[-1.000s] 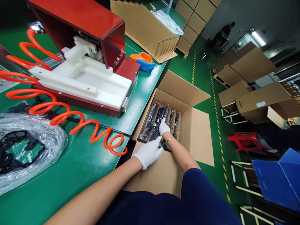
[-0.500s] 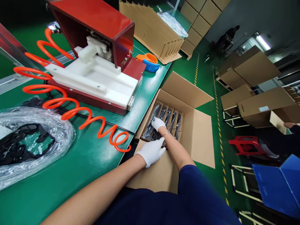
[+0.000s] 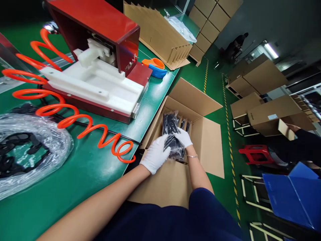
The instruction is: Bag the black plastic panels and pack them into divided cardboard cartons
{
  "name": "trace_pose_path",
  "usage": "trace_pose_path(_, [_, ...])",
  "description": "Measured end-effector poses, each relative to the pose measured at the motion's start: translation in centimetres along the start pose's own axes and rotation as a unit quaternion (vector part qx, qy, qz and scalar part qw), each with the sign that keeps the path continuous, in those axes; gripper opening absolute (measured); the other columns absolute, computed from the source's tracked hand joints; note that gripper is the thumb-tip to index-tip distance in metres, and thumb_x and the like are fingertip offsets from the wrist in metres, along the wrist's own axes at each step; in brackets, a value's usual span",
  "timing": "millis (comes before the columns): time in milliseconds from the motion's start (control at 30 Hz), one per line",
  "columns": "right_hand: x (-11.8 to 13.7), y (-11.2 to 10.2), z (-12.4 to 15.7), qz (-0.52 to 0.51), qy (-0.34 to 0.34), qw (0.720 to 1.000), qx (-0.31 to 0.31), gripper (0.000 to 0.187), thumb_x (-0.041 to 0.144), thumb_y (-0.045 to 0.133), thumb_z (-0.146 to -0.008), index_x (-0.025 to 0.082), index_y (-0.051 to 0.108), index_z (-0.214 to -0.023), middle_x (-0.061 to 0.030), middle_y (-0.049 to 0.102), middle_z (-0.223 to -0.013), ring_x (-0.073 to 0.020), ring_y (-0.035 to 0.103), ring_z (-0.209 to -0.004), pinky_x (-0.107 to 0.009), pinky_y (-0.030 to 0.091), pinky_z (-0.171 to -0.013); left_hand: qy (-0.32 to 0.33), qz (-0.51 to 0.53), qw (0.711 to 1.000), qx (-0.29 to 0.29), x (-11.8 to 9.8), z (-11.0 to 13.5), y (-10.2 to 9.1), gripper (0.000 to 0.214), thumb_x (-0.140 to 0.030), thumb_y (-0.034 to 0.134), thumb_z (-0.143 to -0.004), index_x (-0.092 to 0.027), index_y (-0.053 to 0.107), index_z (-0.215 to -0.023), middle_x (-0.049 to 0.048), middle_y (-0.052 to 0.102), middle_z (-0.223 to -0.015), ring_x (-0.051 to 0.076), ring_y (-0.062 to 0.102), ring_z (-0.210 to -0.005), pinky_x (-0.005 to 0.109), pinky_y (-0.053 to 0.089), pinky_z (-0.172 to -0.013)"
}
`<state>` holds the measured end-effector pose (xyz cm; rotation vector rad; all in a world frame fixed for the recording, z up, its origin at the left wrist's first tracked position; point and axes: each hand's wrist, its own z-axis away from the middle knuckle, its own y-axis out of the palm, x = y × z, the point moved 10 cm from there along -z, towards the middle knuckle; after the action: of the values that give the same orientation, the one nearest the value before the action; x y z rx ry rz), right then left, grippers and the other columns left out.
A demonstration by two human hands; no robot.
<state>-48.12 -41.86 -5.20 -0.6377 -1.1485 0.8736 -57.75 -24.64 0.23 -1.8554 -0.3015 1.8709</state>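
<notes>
Two white-gloved hands are working over the open brown cardboard box standing on the floor just beside the green work table. Both are grasping a clear plastic bag of black parts, which is sticking up tilted out of the box's near end, above the cardboard dividers. The left hand is clasping the bag's lower near side, with fingers curled around it; the right hand is pressing on its far side, seemingly pinching the plastic, though the fingertips are partly hidden. More bagged black parts are sitting in the slots beyond the held one, inside the box. Beside the box, on the table, a red metal machine with a white plastic fixture is resting, and a coiled orange air hose is trailing from it toward the box's near corner. Further from the box, at the table's near left, a crumpled clear bag of loose black pieces is lying. Past the machine, an orange and blue tape dispenser is sitting near the table edge.
</notes>
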Motion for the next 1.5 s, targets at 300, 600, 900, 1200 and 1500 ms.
trace_pose_path(300, [-2.5, -0.9, 11.9, -0.378, -0.071, 0.916, -0.111, 0.066, 0.047, 0.071, -0.077, 0.017, 0.064, -0.135, -0.0086, 0.065, -0.136, -0.0269, 0.062, -0.127, -0.044, 0.043, -0.117, -0.072, 0.345, 0.928, 0.119, 0.8, 0.5, 2.7, 0.067, -0.055, 0.066, -0.083, -0.014, 0.053, -0.134, 0.0163, 0.066, -0.132, 0.029, 0.064, -0.121, 0.046, 0.048, -0.108])
trace_pose_path(600, [-2.8, -0.2, 13.1, -0.395, -0.080, 0.908, -0.111, 0.066, 0.047, 0.073, -0.075, 0.016, 0.066, -0.133, -0.0087, 0.069, -0.130, -0.0263, 0.067, -0.119, -0.046, 0.045, -0.116, -0.045, 0.314, 0.940, 0.124, -0.3, 1.2, 1.9, 0.049, -0.049, 0.070, -0.079, -0.014, 0.061, -0.112, 0.0113, 0.072, -0.111, 0.028, 0.067, -0.105, 0.048, 0.052, -0.099])
trace_pose_path(900, [-2.2, -0.5, 13.7, -0.409, -0.078, 0.905, -0.089, 0.072, 0.050, 0.077, -0.073, 0.018, 0.064, -0.136, -0.0077, 0.068, -0.131, -0.0260, 0.066, -0.120, -0.044, 0.047, -0.114, -0.050, 0.351, 0.924, 0.140, -1.2, 1.5, 1.9, 0.060, -0.054, 0.074, -0.075, -0.014, 0.060, -0.118, 0.0113, 0.071, -0.120, 0.028, 0.065, -0.113, 0.047, 0.049, -0.105])
trace_pose_path(1200, [-1.4, -1.1, 14.0, -0.431, -0.088, 0.898, -0.029, 0.079, 0.063, 0.077, -0.072, 0.018, 0.064, -0.136, -0.0088, 0.062, -0.140, -0.0278, 0.057, -0.132, -0.044, 0.040, -0.119, -0.065, 0.402, 0.902, 0.140, -1.2, 1.2, 1.8, 0.062, -0.056, 0.078, -0.072, -0.014, 0.064, -0.116, 0.0115, 0.073, -0.117, 0.030, 0.065, -0.114, 0.049, 0.046, -0.108])
trace_pose_path(1500, [-2.3, 0.6, 14.3, -0.449, -0.024, 0.893, 0.031, 0.098, 0.088, 0.034, -0.082, 0.017, 0.055, -0.146, -0.0096, 0.074, -0.116, -0.0162, 0.063, -0.056, -0.036, 0.060, -0.059, -0.096, 0.398, 0.901, 0.142, -1.2, 1.4, 1.3, 0.068, -0.060, 0.077, -0.072, -0.012, 0.067, -0.118, 0.0105, 0.074, -0.116, 0.032, 0.065, -0.113, 0.046, 0.047, -0.107])
